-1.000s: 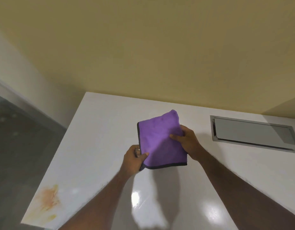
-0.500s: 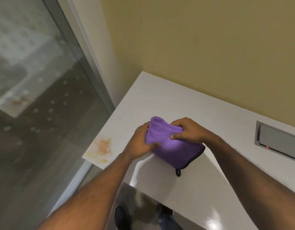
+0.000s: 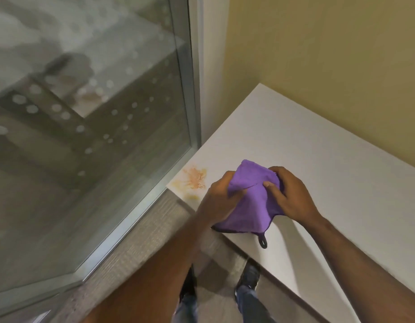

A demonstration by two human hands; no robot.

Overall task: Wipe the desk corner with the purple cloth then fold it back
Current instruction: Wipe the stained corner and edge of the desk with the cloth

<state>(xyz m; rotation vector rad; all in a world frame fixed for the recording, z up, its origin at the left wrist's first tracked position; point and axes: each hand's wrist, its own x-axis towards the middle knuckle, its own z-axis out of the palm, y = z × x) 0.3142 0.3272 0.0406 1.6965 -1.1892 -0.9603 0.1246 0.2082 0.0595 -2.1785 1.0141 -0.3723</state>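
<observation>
The purple cloth (image 3: 249, 207) with a dark hem and a small black hanging loop is bunched between both hands, just above the white desk (image 3: 330, 183) near its front edge. My left hand (image 3: 221, 194) grips its left side. My right hand (image 3: 287, 195) pinches its top right, thumb pressed into the fabric. An orange-yellow stain (image 3: 193, 179) marks the desk's near left corner, a short way left of the cloth and apart from it.
A glass panel (image 3: 85, 113) with a metal frame stands left of the desk. A yellow wall (image 3: 330, 66) backs the desk. The desk's front edge runs diagonally; my shoes (image 3: 249, 277) stand on the floor below it.
The view has swung left and down, bringing the glass panel and the floor into view. Both hands have carried the cloth closer to the stained corner and bunched it tighter.
</observation>
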